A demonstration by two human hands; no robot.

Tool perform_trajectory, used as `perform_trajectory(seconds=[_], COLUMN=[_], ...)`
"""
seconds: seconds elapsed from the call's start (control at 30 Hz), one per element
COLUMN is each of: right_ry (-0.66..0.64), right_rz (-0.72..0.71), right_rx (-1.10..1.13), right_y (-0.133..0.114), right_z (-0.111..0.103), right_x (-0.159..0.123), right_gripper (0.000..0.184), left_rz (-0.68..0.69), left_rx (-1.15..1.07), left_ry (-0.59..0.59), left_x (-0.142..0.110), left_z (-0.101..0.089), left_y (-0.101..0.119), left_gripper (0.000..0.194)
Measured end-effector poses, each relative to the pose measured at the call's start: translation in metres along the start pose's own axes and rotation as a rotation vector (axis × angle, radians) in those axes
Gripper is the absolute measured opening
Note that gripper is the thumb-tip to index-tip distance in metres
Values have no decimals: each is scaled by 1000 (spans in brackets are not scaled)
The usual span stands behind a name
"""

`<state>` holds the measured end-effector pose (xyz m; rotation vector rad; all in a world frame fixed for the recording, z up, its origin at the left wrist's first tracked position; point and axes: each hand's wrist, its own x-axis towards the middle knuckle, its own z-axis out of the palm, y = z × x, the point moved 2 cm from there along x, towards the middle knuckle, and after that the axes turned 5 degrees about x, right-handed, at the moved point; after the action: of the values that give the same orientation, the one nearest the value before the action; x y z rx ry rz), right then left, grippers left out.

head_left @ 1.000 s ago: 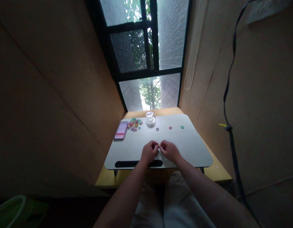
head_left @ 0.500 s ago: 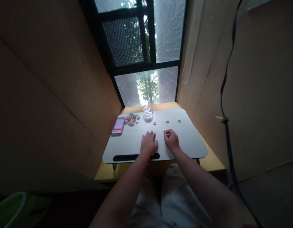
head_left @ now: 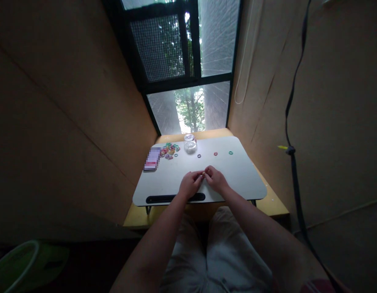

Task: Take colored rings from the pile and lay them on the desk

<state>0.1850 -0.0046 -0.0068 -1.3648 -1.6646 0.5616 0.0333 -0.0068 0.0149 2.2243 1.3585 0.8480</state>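
My left hand (head_left: 189, 184) and my right hand (head_left: 216, 180) meet over the near middle of the white lap table (head_left: 246, 179). Their fingertips are pinched together at one spot. Whatever lies between them is too small and too covered to name. Beyond the hands, three small rings that look like hair ties lie spaced in a row: a dark one (head_left: 199, 156), a red one (head_left: 215, 154) and a green one (head_left: 231, 153). A loose pile of coloured rings (head_left: 170, 150) is at the far left of the tabletop.
A clear round tub (head_left: 190, 147) stands near the back edge, with a clear lid (head_left: 189, 137) behind it. At the left edge lies a blurred-out phone-like object (head_left: 152, 158). A black slot (head_left: 161, 199) runs along the near edge. Wooden walls and a window (head_left: 188, 106) enclose the table.
My right hand has moved left to meet my left hand. The left hand's fingers, spread flat before, have turned inward and closed toward the right fingertips. The ring row looks the same.
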Motion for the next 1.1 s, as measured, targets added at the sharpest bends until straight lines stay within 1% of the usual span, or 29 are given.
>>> perform_trajectory(seconds=[0.13,0.37,0.53,0.67,0.77,0.9,1.1], right_ry=[-27,-31,-35,-29,-42,-35,-12], right_rz=[-4,-28,-61,-76,-81,-79,-63], right_rx=[-20,-36,-46,-15,32,29,-1], right_y=[-2,-5,-11,-14,-14,-12,-11], right_z=[0,0,-2,-4,-3,-2,-2], right_x=[-1,-2,-3,-4,-5,-4,-3], right_gripper=[9,8,5,8,10,9,9], left_rz=[-56,-168,-174,-170,-150,-129,-170], left_rx=[-28,-42,-46,-42,-44,-68,-74], left_ry=[12,68,83,96,82,58,87], left_x=[-1,-2,-3,-4,-4,-4,-2], left_z=[1,5,4,4,4,4,3], left_y=[-3,-11,-10,-9,-10,-9,-8], left_gripper=[23,21,23,22,22,20,21])
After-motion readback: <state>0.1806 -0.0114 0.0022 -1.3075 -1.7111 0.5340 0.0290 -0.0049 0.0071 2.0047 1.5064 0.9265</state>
